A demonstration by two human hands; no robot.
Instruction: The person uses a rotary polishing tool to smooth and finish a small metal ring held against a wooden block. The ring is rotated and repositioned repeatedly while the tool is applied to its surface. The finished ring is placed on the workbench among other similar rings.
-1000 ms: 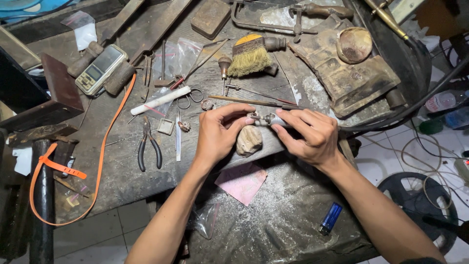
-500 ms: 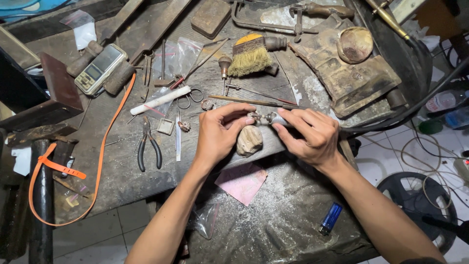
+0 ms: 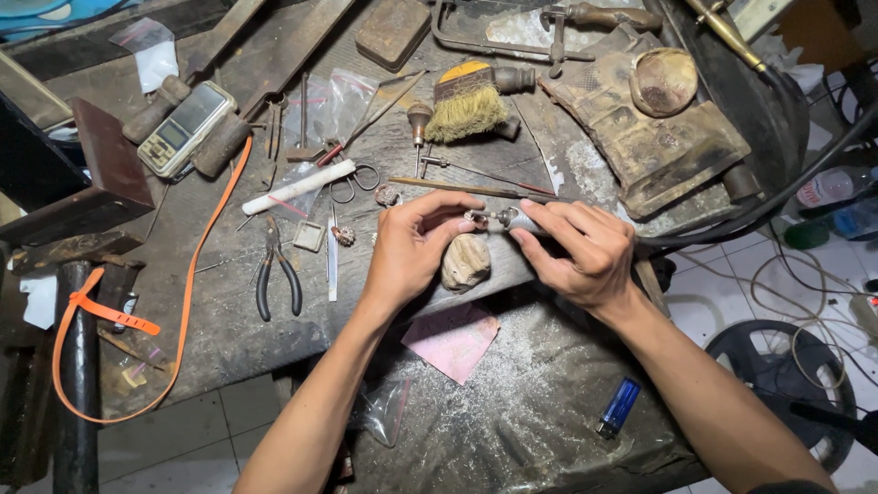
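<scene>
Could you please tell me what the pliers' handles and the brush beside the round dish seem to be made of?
Pliers: grey metal jaws, with handles in what looks like a black rubber or plastic sleeve, matte. Brush: pale, frayed bristles, probably natural fibre or brass wire, on a dark worn handle, likely wood.

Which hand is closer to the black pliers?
Left. The left hand is just right of the black pliers; the right hand is farther right, beyond the left hand.

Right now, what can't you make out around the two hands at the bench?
- Small metal piece, head view: too small and pinched by the left hand fingers to tell what it is.
- Grey rotary handpiece: body wrapped by the right hand; tip too small.
- Black cable: runs off the right edge.
</scene>
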